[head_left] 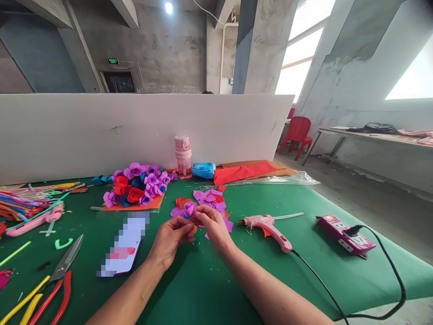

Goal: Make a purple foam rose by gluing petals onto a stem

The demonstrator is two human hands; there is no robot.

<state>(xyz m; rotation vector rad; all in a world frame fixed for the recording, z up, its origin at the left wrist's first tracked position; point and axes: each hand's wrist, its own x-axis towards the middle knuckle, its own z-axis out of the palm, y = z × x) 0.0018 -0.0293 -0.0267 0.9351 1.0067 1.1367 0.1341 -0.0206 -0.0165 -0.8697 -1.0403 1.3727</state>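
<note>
My left hand (171, 239) and my right hand (214, 225) meet over the middle of the table. Between them is a small purple paper flower (190, 209) with a blue centre. Right thumb and fingertips pinch its petals, while the left fingers are closed at its underside; the exact grip there is partly hidden. Behind the hands lie loose purple paper petals (211, 197), mixed with red and orange ones. A pink hot glue gun (267, 224) rests to the right with a glue stick in its back.
A bunch of paper flowers (135, 187) sits at the back left. Left are a phone (125, 248), scissors (69, 259), red-handled pliers (64, 293) and coloured stems (23, 205). A pink bottle (183, 158) stands behind; a corded power strip (345, 234) lies right.
</note>
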